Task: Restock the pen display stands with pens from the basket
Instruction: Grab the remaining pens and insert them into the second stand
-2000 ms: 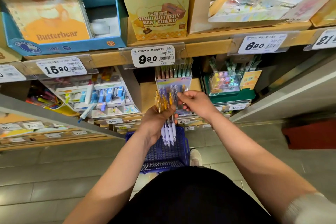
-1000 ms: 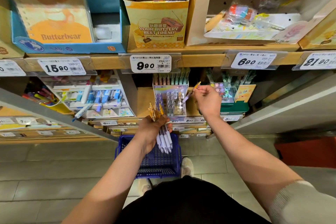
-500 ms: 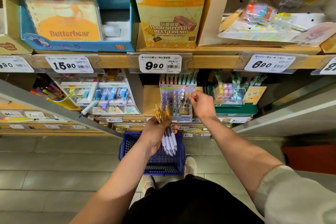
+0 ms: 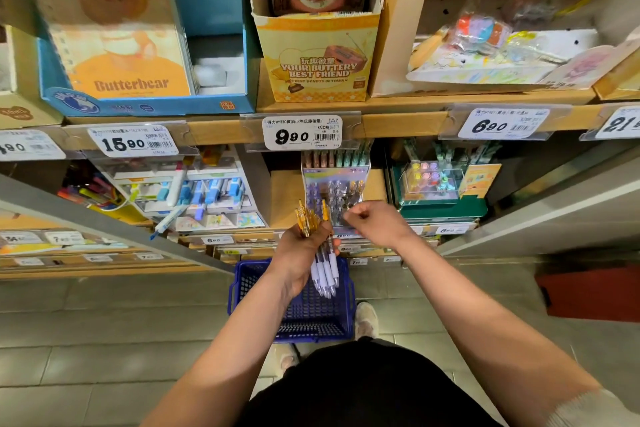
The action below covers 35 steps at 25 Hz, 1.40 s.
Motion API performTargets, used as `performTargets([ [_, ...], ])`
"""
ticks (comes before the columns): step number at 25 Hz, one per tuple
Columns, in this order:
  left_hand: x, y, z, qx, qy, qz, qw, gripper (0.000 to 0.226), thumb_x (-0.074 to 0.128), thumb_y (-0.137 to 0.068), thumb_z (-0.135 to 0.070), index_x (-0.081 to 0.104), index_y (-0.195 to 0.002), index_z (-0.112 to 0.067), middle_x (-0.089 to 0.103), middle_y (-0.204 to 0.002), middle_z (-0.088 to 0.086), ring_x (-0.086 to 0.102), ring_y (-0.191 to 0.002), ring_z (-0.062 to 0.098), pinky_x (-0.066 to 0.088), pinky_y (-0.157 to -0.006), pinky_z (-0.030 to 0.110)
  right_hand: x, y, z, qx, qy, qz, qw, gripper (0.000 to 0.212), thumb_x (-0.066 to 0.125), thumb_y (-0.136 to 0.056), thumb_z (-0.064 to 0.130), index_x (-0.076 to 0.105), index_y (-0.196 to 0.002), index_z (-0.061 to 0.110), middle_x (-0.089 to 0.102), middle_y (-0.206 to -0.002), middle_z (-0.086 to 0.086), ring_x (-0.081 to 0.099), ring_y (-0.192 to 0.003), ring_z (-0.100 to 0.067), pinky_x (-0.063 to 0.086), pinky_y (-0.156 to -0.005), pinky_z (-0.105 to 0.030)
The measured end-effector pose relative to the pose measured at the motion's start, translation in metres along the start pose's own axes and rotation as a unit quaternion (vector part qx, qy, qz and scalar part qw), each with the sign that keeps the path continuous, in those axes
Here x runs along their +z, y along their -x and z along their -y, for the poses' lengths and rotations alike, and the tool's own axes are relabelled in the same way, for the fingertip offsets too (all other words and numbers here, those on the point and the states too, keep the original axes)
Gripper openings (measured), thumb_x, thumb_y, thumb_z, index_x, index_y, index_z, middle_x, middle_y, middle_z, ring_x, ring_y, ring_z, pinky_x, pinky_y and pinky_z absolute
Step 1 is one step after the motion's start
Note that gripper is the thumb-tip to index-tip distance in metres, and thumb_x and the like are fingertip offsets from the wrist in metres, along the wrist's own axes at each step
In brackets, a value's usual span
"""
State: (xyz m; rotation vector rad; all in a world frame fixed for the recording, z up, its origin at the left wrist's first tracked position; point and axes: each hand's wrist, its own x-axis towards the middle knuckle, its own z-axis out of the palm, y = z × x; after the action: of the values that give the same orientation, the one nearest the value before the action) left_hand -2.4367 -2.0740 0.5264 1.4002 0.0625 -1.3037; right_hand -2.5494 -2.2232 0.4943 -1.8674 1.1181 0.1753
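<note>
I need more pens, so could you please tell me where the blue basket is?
In the head view, the blue basket sits on the floor at lower centre, directly beneath the left hand gripping the pens, with a shoe at its right.

Wooden shelving [image 4: 398,125] with price labels [image 4: 302,132] filled the far side, cartons [image 4: 317,55] standing above; grey floor tiles [image 4: 90,340] lay near, a red object [image 4: 592,295] at right.

Both bare forearms come up from the bottom of the frame and angle in toward the centre. Left hand [image 4: 300,253] sits just left of centre, fingers wrapped round a bunch of pens [image 4: 325,272]. Right hand [image 4: 377,222] is a bit higher and further right, fingers curled in, nothing visible in it.
</note>
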Motion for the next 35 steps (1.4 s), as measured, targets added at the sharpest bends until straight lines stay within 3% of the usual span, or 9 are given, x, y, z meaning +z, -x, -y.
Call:
performTargets([
  [2,0.003,-0.002,0.002,0.005,-0.024,0.012,1.000,0.024,0.068,-0.095,-0.016,0.065,-0.116,-0.006,0.076,-0.111,0.015,0.074,-0.099,0.027,0.056,-0.097,0.045,0.003,0.022,0.007,-0.012,-0.182,0.063,0.981,0.024,0.066,-0.094,0.047,0.077,-0.101,0.026,0.074,-0.078,0.013,0.068,-0.073,0.001,0.052,-0.072,-0.017],
  [5,0.007,-0.004,0.006,0.004,-0.041,0.015,0.999,0.025,0.070,-0.094,-0.019,0.066,-0.116,-0.008,0.076,-0.114,0.014,0.069,-0.113,0.031,0.049,-0.108,0.049,0.002,0.028,0.010,0.004,-0.285,0.084,0.955,0.017,0.072,-0.092,0.033,0.077,-0.106,0.023,0.075,-0.075,0.010,0.071,-0.075,-0.001,0.053,-0.071,-0.014],
  [10,0.010,-0.004,0.006,0.020,-0.067,0.017,0.997,0.025,0.067,-0.097,-0.021,0.067,-0.117,-0.008,0.075,-0.114,0.013,0.070,-0.109,0.029,0.050,-0.106,0.049,-0.001,0.027,0.006,0.029,-0.397,0.050,0.916,0.022,0.079,-0.086,0.020,0.074,-0.106,0.012,0.079,-0.094,-0.008,0.076,-0.086,-0.018,0.060,-0.078,-0.022],
  [13,0.008,-0.005,0.002,0.012,-0.045,-0.001,0.999,0.025,0.067,-0.097,-0.018,0.064,-0.117,-0.003,0.070,-0.123,0.021,0.069,-0.097,0.031,0.057,-0.095,0.048,-0.020,0.022,-0.001,-0.015,-0.431,-0.037,0.901,0.016,0.075,-0.087,0.014,0.075,-0.103,0.011,0.078,-0.095,-0.010,0.076,-0.088,-0.022,0.062,-0.081,-0.029],
  [16,0.003,-0.005,0.000,0.003,-0.022,0.006,1.000,0.018,0.068,-0.096,-0.014,0.064,-0.112,-0.006,0.070,-0.121,0.018,0.072,-0.093,0.028,0.062,-0.084,0.040,-0.040,0.011,-0.010,-0.049,-0.375,-0.176,0.909,0.004,0.075,-0.089,0.015,0.074,-0.091,0.018,0.078,-0.086,-0.008,0.075,-0.087,-0.025,0.059,-0.086,-0.032],
  [20,0.001,-0.003,0.005,0.003,-0.007,0.002,1.000,0.016,0.069,-0.094,-0.012,0.065,-0.108,-0.006,0.073,-0.115,0.019,0.072,-0.092,0.029,0.063,-0.080,0.038,-0.026,-0.007,-0.015,-0.074,-0.233,-0.277,0.929,0.008,0.075,-0.090,0.020,0.068,-0.088,0.023,0.074,-0.079,0.001,0.068,-0.075,-0.008,0.050,-0.072,-0.008],
  [25,-0.003,-0.003,0.005,0.008,0.006,-0.001,1.000,0.015,0.069,-0.094,-0.013,0.068,-0.105,-0.003,0.073,-0.099,0.016,0.073,-0.078,0.025,0.064,-0.069,0.037,-0.004,-0.027,-0.019,-0.081,-0.153,-0.275,0.946,0.006,0.072,-0.092,0.020,0.067,-0.095,0.021,0.065,-0.081,0.017,0.061,-0.078,0.007,0.046,-0.071,-0.004],
  [30,-0.008,-0.005,0.004,0.013,0.010,0.001,1.000,0.029,0.068,-0.095,-0.014,0.064,-0.117,0.003,0.073,-0.106,0.020,0.072,-0.080,0.026,0.063,-0.068,0.036,0.008,-0.040,-0.022,-0.092,-0.088,-0.262,0.957,0.006,0.072,-0.093,0.020,0.073,-0.096,0.014,0.068,-0.080,0.010,0.068,-0.078,-0.008,0.055,-0.077,-0.021],
  [35,-0.010,-0.002,0.003,0.003,0.003,0.021,1.000,0.026,0.070,-0.093,-0.011,0.066,-0.114,0.004,0.077,-0.101,0.016,0.075,-0.082,0.025,0.062,-0.068,0.033,0.017,-0.044,-0.029,-0.085,0.014,-0.220,0.972,0.012,0.070,-0.094,0.018,0.071,-0.082,0.018,0.070,-0.074,0.004,0.063,-0.061,-0.011,0.058,-0.068,-0.030],
])
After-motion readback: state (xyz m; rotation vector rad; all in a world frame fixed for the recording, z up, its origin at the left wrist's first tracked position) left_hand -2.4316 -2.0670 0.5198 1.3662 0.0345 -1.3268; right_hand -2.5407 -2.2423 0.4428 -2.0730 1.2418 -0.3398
